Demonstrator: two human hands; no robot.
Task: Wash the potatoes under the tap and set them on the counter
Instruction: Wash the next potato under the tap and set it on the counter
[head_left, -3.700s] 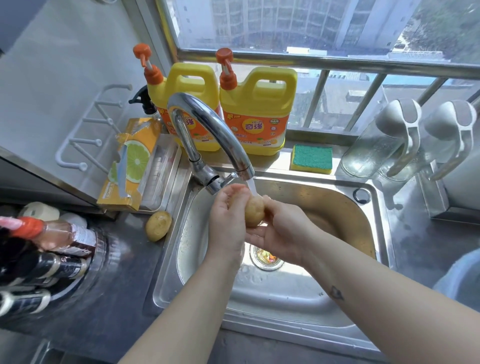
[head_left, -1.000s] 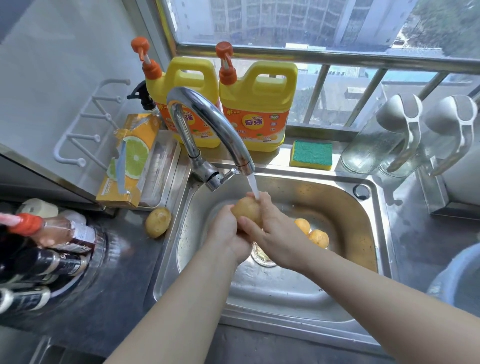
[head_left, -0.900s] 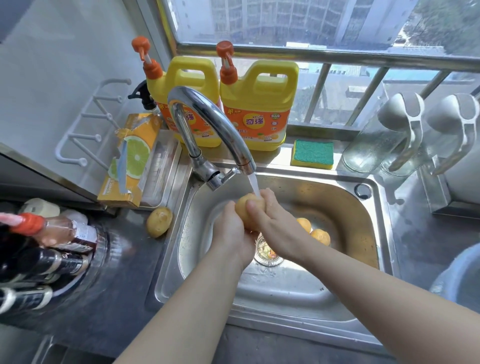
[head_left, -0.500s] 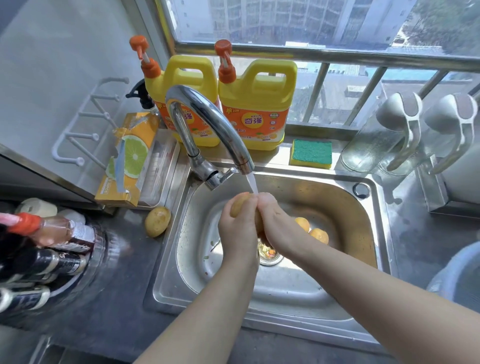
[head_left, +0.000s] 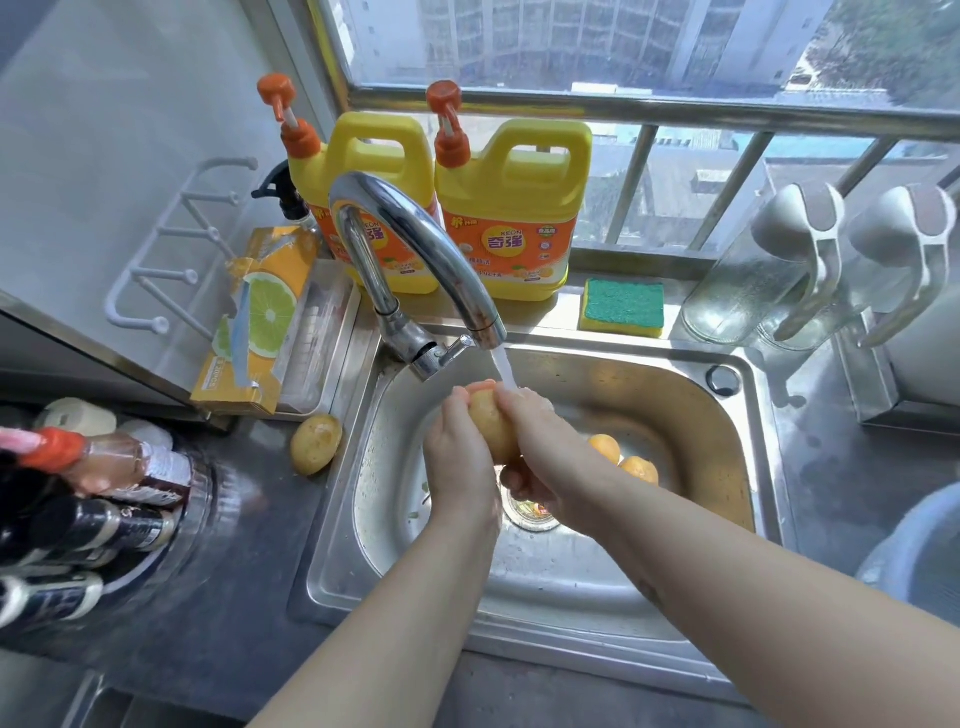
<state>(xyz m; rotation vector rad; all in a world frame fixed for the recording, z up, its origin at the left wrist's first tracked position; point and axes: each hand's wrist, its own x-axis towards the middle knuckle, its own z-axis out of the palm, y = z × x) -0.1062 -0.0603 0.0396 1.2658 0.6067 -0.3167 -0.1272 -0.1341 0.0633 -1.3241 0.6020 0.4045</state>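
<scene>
A yellow-brown potato (head_left: 491, 428) is held over the steel sink (head_left: 748, 410), right under the water running from the chrome tap (head_left: 415, 244). My left hand (head_left: 460, 467) grips its left side and my right hand (head_left: 550, 457) wraps its right side, the stream landing on my right fingers. Two more potatoes (head_left: 605, 447) (head_left: 640, 468) lie in the basin behind my right wrist. One potato (head_left: 315, 444) rests on the dark counter (head_left: 234, 597) left of the sink.
Two yellow detergent jugs (head_left: 511, 218) and a green-yellow sponge (head_left: 622, 306) stand behind the sink. A lime-printed box (head_left: 254, 322) leans in a tray at the left. Sauce bottles (head_left: 78, 493) crowd the left counter. Glass jugs (head_left: 769, 270) stand at the right, a bucket rim (head_left: 919, 551) lower right.
Both hands have kept turning and rubbing the potato under the stream; it has turned more upright between my palms. The potato on the counter and those in the sink have not moved.
</scene>
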